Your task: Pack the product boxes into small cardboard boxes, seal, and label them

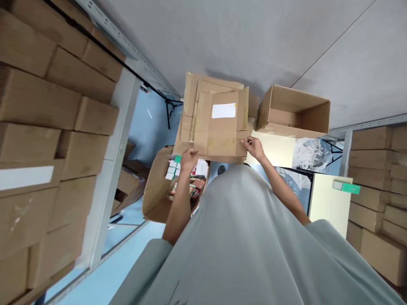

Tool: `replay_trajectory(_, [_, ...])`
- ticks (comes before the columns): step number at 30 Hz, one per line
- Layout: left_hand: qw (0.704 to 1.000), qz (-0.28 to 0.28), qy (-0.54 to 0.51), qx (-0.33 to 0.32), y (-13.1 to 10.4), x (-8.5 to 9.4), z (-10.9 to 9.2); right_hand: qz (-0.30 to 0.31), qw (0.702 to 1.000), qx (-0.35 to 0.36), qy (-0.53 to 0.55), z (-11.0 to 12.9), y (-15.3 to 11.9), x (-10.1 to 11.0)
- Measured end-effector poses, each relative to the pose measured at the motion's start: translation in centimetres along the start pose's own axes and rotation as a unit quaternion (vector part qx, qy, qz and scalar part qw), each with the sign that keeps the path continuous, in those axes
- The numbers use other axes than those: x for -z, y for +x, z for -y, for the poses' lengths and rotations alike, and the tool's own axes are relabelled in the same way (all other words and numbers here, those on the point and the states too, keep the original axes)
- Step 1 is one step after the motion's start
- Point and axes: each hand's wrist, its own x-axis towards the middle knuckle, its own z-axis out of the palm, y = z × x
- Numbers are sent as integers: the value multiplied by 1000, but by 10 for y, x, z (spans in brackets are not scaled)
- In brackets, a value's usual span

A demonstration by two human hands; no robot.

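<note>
A flattened cardboard box [219, 131] with a white label [224, 110] and strips of clear tape lies on top of other flattened cardboard sheets [190, 95]. At its near left corner, my left hand [190, 160] is closed on the edge with the fingers pinched. My right hand [254, 147] pinches the right edge of the same piece between thumb and fingers. The lower sheets show around it at the back and left.
An open cardboard box [299, 112] stands right of the stack on a pale tabletop [276, 148]. Below my left hand is a big open carton [159, 186] holding small packages. A green-and-white small box [346, 187] rests at right. Boxes [41, 97] fill shelves on both sides.
</note>
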Motion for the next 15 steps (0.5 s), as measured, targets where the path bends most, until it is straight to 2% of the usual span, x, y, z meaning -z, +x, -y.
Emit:
replay_trajectory(3, [998, 26, -37, -43, -12, 7, 4, -59, 996, 41, 55, 21, -41, 14])
replay_trajectory(5, [993, 31, -83, -83, -23, 2, -2, -105, 991, 39, 76, 27, -72, 28])
replay_trajectory(7, [980, 34, -141, -135, -35, -10, -17, -160, 984, 10, 82, 25, -105, 43])
replay_trajectory(9, [962, 56, -180, -195, -50, -26, -39, -219, 972, -31, 80, 14, -140, 58])
replay_trajectory(11, [938, 108, -204, -257, -68, -44, -64, -273, 955, -73, 86, -2, -176, 68])
replay_trajectory(15, [897, 229, -222, -306, -110, -81, -100, -355, 915, -162, 106, -39, -249, 69])
